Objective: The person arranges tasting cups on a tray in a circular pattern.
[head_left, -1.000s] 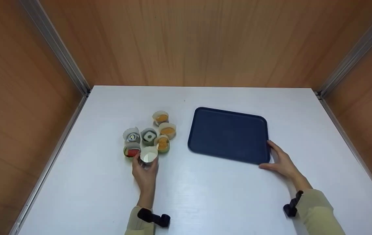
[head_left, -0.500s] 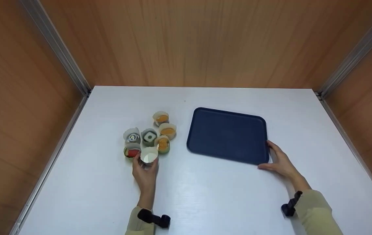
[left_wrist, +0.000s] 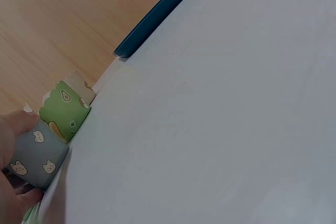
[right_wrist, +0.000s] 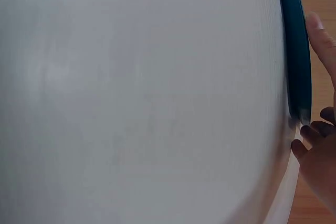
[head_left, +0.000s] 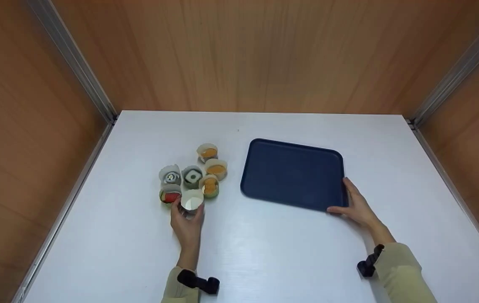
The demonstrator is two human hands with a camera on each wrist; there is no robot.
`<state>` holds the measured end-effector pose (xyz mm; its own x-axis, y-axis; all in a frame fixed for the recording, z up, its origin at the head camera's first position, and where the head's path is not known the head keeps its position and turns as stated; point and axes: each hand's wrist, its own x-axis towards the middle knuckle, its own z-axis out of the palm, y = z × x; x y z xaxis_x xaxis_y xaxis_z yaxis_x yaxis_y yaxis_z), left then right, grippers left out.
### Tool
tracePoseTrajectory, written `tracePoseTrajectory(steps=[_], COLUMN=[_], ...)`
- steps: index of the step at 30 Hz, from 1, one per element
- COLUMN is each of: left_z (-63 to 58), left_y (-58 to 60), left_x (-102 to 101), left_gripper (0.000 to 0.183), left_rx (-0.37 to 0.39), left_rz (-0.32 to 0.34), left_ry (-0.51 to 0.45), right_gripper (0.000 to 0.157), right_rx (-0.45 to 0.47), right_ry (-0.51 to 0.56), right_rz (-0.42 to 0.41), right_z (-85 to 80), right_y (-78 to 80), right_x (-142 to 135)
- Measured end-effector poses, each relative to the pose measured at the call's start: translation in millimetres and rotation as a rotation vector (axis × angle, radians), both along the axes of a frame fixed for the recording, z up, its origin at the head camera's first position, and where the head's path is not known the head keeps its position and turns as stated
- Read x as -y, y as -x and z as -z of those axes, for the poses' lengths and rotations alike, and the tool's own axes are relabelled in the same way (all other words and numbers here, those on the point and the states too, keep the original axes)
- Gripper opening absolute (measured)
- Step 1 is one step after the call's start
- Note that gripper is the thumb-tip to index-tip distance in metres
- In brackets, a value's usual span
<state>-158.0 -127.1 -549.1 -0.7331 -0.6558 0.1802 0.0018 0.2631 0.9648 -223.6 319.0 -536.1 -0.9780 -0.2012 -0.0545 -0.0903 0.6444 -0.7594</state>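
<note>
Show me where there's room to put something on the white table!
Bare: the white table between left hand and right hand, in front of the blue tray; the tray itself. Crowded: the paper cups bunched at the left hand.

Table (head_left: 260,252): before the back wall (head_left: 239,54), between left panel (head_left: 25,126) and right panel (head_left: 470,126)
Tray (head_left: 294,174): on the table, right of all 7 cups
Right row: 3 cups, rear cup (head_left: 202,147) farthest back, middle cup (head_left: 215,161) before it, front cup (head_left: 210,194) nearest
Left row: 2 cups, back-left cup (head_left: 166,169) behind front-left cup (head_left: 171,188)
Centre cup (head_left: 191,186): between the 2 rows
Near cup (head_left: 192,199): before the centre cup, right of the front-left cup
Fillings (head_left: 216,169): inside the other 6 cups
Left hand (head_left: 186,229): before the near cup, digits on both its sides
Right hand (head_left: 361,209): at the tray's near right corner, touching 2 edges
</note>
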Motion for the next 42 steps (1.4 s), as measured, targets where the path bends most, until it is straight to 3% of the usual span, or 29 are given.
tracePoseTrajectory(steps=[21,42], left_z=[1.0,-1.2], left_y=[-1.7,-2.4], left_x=[0,-2], left_gripper=[0.061,0.061], left_rx=[0.004,0.017], left_rz=[0.015,0.016], left_ry=[-0.010,-0.007], right_gripper=[0.116,0.114], right_rx=[-0.058,-0.084], right_ry=[-0.082,-0.040], right_rz=[-0.050,-0.118], right_z=[3.2,3.7], right_y=[2.5,-10.8], right_x=[1,9])
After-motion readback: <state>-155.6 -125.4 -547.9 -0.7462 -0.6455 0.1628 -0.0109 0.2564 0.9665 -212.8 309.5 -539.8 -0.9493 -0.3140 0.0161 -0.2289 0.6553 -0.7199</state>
